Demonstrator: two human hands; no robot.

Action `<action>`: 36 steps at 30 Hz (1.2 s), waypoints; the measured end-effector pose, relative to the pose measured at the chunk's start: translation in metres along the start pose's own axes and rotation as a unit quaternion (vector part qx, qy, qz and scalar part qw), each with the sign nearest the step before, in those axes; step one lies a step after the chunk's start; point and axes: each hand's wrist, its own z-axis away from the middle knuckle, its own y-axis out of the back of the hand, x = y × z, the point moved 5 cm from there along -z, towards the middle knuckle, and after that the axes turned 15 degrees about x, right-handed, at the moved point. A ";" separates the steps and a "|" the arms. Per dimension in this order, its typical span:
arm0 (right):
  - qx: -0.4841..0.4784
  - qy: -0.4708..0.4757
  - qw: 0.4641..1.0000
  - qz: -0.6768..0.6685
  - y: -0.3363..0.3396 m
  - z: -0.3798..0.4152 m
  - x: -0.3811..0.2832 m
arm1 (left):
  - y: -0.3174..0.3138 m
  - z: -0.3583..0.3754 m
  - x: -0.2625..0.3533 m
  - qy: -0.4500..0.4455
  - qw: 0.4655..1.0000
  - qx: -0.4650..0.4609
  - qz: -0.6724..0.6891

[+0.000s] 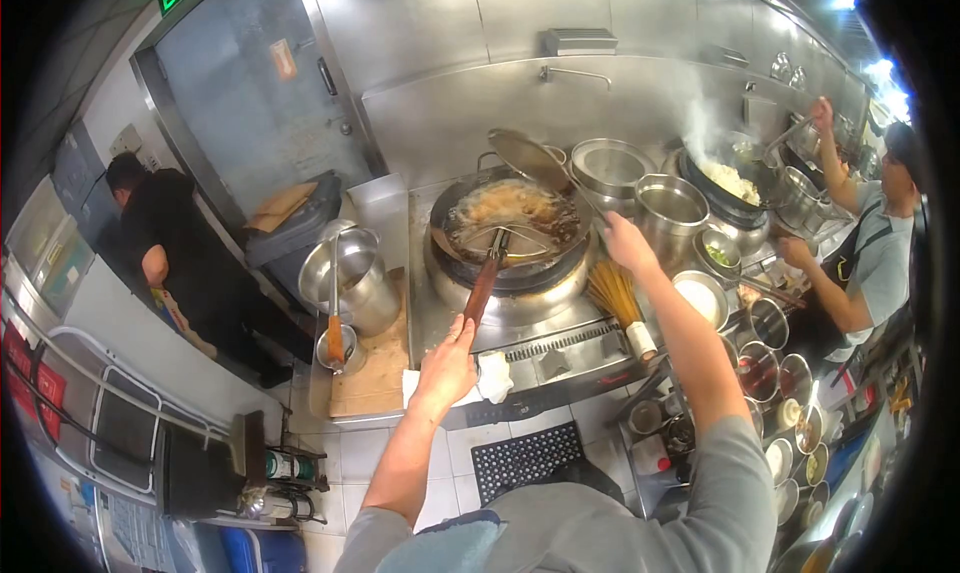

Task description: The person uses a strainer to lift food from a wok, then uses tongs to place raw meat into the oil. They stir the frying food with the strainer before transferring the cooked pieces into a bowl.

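My left hand (447, 371) is closed around the wooden handle (486, 285) of a wire strainer, whose wire frame reaches into the wok (450, 258). Bubbling brown oil (510, 205) fills the wok, and what lies in the strainer cannot be made out. My right hand (627, 241) grips the long handle of a wide, round skimmer (528, 161), its flat metal head tilted above the wok's far rim. Below my right hand, a bamboo wok brush (615, 295) lies on the stove edge.
At right, another person (875, 243) works at a steaming wok (745, 208) of pale food. Metal pots (672, 205) stand between the woks. Sauce containers (758, 371) crowd the right side. Left stand a steel pot (372, 298) and a person in black (190, 243). A rubber mat (530, 458) lies below.
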 end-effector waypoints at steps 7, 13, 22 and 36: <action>-0.102 0.077 0.976 0.177 -0.034 -0.038 -0.040 | -0.003 0.003 0.005 -0.007 0.999 0.031 -0.023; -0.136 0.122 0.963 0.196 0.006 -0.034 -0.041 | -0.008 0.015 0.008 0.010 0.999 0.026 -0.021; -0.088 0.118 0.975 0.168 0.083 -0.031 -0.027 | -0.031 -0.013 0.011 0.056 0.998 -0.015 -0.009; -0.107 0.039 0.989 0.093 -0.002 -0.043 0.011 | -0.010 -0.008 0.031 0.026 0.999 0.028 0.010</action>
